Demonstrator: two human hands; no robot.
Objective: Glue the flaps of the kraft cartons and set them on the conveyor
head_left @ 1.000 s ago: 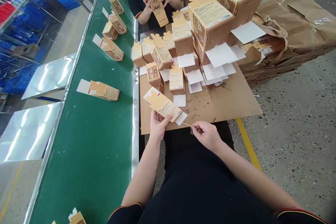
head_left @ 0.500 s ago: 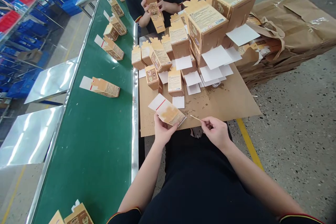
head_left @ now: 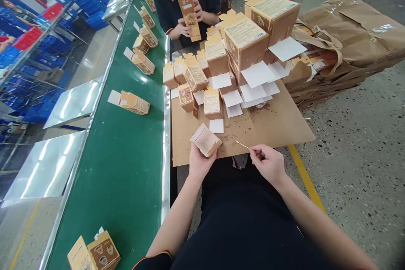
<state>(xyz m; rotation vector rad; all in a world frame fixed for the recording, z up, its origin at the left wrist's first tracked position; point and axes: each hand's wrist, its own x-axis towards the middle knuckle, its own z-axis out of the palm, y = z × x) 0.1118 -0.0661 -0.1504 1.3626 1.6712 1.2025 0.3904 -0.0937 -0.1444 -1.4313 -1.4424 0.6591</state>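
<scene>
My left hand (head_left: 201, 162) is closed around a small printed cardboard box (head_left: 207, 141). Its white flap with a red strip points up and left, away from me. In my right hand (head_left: 268, 161) a cotton swab (head_left: 243, 145) is pinched between thumb and fingers. The swab's tip points left, a short way from the box and not touching it. Both hands are at the near edge of a brown cardboard sheet (head_left: 268, 128). Just beyond the held box stands another small box (head_left: 213, 103) with its white flap lying towards me.
Boxes (head_left: 245, 36) are stacked on the sheet's far part. A green conveyor belt (head_left: 126, 164) on the left carries several boxes. Across the table a person (head_left: 193, 12) holds a flat carton. Brown paper-wrapped bundles (head_left: 357, 46) lie at the right.
My left hand has turned the box, so its plain inner side now shows. My right hand has shifted slightly right with the swab. The view has shifted a little.
</scene>
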